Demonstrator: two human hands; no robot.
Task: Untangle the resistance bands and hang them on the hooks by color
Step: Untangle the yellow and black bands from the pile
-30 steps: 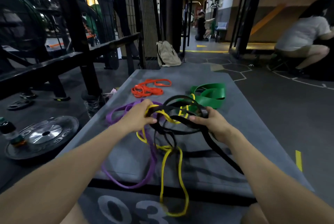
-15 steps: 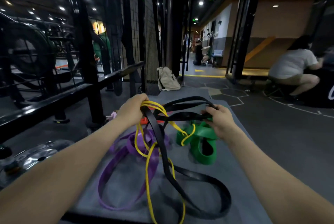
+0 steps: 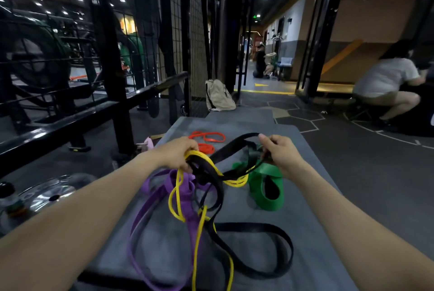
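Note:
A knot of resistance bands hangs between my hands above a grey mat [image 3: 305, 149]. My left hand [image 3: 179, 153] grips the yellow band [image 3: 175, 199] together with the black band [image 3: 263, 229]. My right hand [image 3: 279, 152] pinches a raised loop of the black band, and the green band [image 3: 266, 187] lifts with it. The purple band [image 3: 150, 213] trails from the knot down onto the mat at the left. An orange band [image 3: 206, 136] lies apart on the mat beyond my hands. No hooks are in sight.
A black rack with wire mesh [image 3: 112, 60] runs along the left. A weight plate [image 3: 47, 194] and a bottle [image 3: 10, 201] sit on the floor at the left. A beige backpack [image 3: 218, 95] stands past the mat. A person [image 3: 387, 83] crouches at the right.
Both hands lifted the tangled bands off the mat and the view tilted up. My right hand now holds a black loop higher, and the green band has risen off the mat with it.

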